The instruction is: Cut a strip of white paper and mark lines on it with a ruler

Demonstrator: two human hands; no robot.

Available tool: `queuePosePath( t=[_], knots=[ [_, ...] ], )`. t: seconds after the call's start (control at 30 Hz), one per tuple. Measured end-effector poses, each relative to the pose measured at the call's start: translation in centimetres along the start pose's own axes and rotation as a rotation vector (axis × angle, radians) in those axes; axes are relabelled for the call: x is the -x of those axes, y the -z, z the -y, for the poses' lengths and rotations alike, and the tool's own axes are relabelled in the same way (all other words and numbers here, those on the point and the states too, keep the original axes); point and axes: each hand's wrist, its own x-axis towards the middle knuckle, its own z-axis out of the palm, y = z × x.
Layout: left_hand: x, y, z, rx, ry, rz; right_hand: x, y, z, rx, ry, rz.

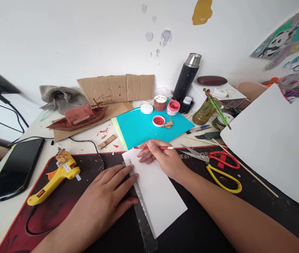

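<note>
My left hand (111, 193) lies with its fingers outstretched, the fingertips resting on a clear ruler (142, 207). The ruler runs along the left edge of a strip of white paper (162, 203). My right hand (162, 156) is closed around a red pencil (162, 148) and rests over the far end of the strip. The pencil lies almost level, its tip towards the left and its pale end to the right. Right of my right hand, scissors (212, 161) with one red and one yellow handle lie partly spread on the dark mat (191, 225).
A yellow glue gun (57, 179) and a black phone (16, 168) lie at left. Behind stand a reddish model boat (80, 117) and blue sheet (138, 128) bearing paint pots (173, 107). A black flask (187, 77) stands farther back; large white paper (275, 147) fills the right.
</note>
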Motion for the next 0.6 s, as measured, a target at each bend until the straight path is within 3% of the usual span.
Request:
queuePosePath(
  t=[0.37,0.6],
  knots=[
    [-0.67,-0.11,0.98,-0.012,-0.035,-0.020,0.15,0.01,0.19,0.007,-0.009,0.000],
    [-0.74,-0.19,0.35,-0.033,-0.070,-0.025,0.08,-0.07,0.47,0.005,-0.012,0.011]
  ],
)
